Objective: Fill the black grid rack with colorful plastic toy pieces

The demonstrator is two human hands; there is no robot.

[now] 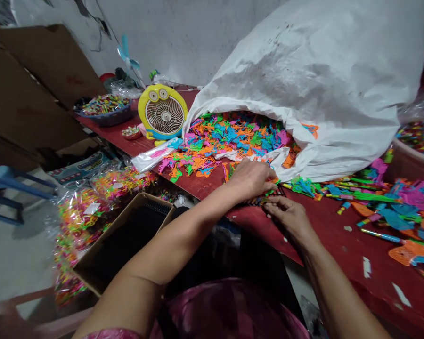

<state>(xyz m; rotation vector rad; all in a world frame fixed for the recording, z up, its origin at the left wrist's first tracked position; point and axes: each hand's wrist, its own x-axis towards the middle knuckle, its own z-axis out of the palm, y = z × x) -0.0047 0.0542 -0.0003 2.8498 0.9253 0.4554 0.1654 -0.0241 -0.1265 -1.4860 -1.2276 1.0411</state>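
Note:
At the front edge of the red table, my left hand (250, 178) reaches over a small dark strip-like object (256, 201) with colourful bits on it. Its fingers are bent down and closed, and what they grip is hidden. My right hand (290, 217) is at the right end of the dark object, thumb and fingertips pinched together; the thing between them is too small to name. Just beyond my hands lies a heap of bright flat plastic pieces (233, 134), spilling from a big white sack (314, 80).
More plastic pieces and striped sticks (381, 197) lie at the right. A yellow fan (165, 115) and a basin (108, 117) of small parts stand at the back left. On the floor are a cardboard box (88, 278), filled plastic bags (77, 212) and a blue stool (7, 181).

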